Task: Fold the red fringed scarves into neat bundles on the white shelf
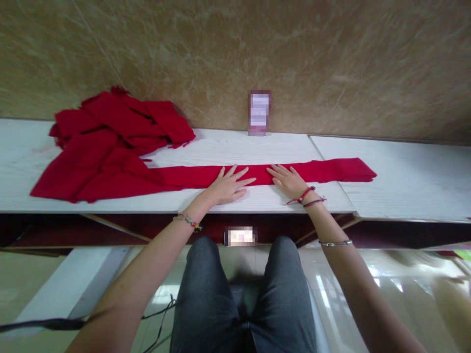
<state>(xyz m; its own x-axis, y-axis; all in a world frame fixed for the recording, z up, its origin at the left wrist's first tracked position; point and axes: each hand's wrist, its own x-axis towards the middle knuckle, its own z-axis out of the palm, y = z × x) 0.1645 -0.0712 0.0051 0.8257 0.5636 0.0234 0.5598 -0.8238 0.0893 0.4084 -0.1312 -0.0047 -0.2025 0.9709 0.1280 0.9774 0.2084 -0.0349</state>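
A long red scarf (pixel 198 176) lies as a folded flat strip across the white table, its right end reaching past a seam in the tabletop. My left hand (pixel 228 185) rests on the middle of the strip with its fingers spread. To its right, my right hand (pixel 289 181) lies palm down on the same strip, fingers stretched out. Toward the left the scarf widens and meets a crumpled heap of red cloth (pixel 121 122) with fringed edges. Whether the heap and the scarf are one piece I cannot tell.
Behind the white table (pixel 221 144) rises a brown marbled wall (pixel 206 54). A small blurred box-like object (pixel 259 113) stands against it. Under the tabletop is a dark red open shelf (pixel 272 223), with a blurred pale item (pixel 240 236) near my knees. A black cable (pixel 44 323) runs at lower left.
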